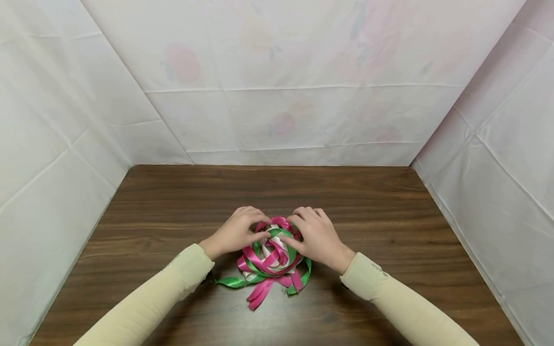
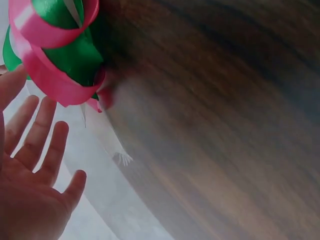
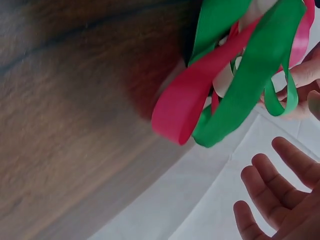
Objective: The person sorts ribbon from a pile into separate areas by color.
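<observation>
A loose heap of satin ribbons in pink (image 1: 259, 263), green (image 1: 233, 282) and white lies coiled near the middle of the table. At its left side is my left hand (image 1: 237, 231), its fingers spread and the thumb reaching over the coils. From the right my right hand (image 1: 320, 238) frames the heap, thumb over it and fingers loosely bent. Both wrist views show outstretched fingers with no ribbon curled into them. A frayed white ribbon end (image 2: 116, 145) trails down in the left wrist view. Whether the thumbs touch the ribbons cannot be told.
The dark wood-grain table (image 1: 173, 192) extends around the heap on every side. White cloth walls with faint fruit prints (image 1: 283, 122) stand behind it and along its left and right edges.
</observation>
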The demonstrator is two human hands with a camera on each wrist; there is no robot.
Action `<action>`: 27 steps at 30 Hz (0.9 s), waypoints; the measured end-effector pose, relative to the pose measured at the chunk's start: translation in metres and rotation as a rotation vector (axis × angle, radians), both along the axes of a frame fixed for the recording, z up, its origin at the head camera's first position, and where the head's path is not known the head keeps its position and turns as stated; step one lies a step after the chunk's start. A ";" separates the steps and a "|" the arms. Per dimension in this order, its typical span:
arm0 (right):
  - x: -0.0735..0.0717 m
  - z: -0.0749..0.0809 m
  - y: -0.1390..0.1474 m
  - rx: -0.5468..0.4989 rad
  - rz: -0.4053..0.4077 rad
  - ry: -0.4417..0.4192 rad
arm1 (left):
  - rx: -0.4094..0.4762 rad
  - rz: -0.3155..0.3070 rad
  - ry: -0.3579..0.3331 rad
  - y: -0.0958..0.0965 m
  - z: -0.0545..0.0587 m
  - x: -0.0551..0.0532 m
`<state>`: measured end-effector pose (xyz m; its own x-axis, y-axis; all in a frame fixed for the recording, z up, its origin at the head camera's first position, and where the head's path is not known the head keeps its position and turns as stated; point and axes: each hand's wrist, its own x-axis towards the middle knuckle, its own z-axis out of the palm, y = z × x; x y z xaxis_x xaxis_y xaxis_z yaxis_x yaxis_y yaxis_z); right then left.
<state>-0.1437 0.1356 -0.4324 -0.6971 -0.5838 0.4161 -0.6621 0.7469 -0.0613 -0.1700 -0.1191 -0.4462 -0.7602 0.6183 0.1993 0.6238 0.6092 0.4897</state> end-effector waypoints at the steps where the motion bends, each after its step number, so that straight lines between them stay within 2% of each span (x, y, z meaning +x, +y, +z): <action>1: 0.001 -0.001 -0.001 0.010 -0.003 -0.002 | 0.000 -0.004 -0.003 0.001 -0.001 0.000; 9: 0.004 -0.010 -0.005 0.075 -0.028 -0.022 | -0.007 -0.030 -0.009 0.006 -0.005 0.003; 15: 0.003 -0.014 -0.006 0.042 -0.012 0.009 | -0.013 -0.046 0.019 0.008 -0.005 0.005; 19: 0.003 -0.013 -0.005 0.010 0.003 0.023 | -0.009 -0.052 0.018 0.009 -0.006 0.007; 27: 0.006 -0.001 -0.002 -0.032 0.002 -0.023 | -0.021 -0.069 0.048 0.012 -0.003 0.011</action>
